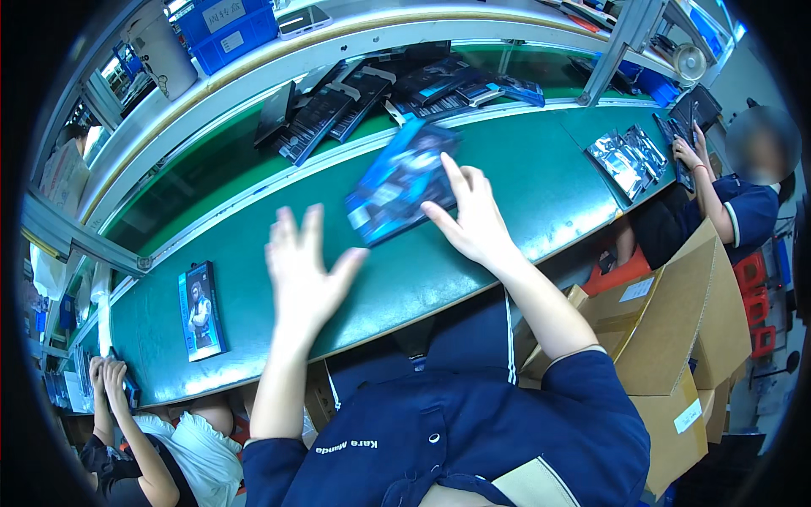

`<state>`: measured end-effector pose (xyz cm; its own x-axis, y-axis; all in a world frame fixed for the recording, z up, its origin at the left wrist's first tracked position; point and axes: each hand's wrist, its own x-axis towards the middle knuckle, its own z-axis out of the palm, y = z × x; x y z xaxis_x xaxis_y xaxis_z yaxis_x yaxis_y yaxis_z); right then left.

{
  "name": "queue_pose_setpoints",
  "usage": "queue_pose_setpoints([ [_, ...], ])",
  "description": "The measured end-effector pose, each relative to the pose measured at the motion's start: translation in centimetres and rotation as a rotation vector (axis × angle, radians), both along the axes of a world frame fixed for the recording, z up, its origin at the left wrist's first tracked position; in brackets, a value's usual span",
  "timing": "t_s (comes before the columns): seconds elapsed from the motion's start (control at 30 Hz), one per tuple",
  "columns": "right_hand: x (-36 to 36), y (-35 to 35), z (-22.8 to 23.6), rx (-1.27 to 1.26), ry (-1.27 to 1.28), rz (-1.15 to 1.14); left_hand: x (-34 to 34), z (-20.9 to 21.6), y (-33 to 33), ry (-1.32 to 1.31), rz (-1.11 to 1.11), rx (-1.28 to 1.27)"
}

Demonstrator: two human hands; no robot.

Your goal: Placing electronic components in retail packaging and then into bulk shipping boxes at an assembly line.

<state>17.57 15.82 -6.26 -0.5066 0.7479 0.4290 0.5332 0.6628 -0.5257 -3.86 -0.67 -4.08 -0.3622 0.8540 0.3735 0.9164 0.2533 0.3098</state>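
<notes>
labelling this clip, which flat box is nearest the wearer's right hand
The blurred blue box, partly overlapped by the right hand; the black-edged box at left and the piled boxes behind lie clear of that hand.

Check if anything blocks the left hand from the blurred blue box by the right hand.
Nothing visible does. Between the spread left hand and the blue box, only green tabletop shows. The right hand is at the box's opposite side.
</notes>
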Motion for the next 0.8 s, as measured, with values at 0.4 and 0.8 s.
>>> queue_pose_setpoints([
  [0.4, 23.5, 14.0, -1.9, 0.045, -0.366, -1.039, 0.8, 1.0, 3.6, 0.314, -0.461, 0.286],
  [0.8, 22.5, 3.4, -6.6, -0.123, 0.571, -0.908, 3.6, 2.6, 0.3, 0.092, -0.541, -0.19],
])
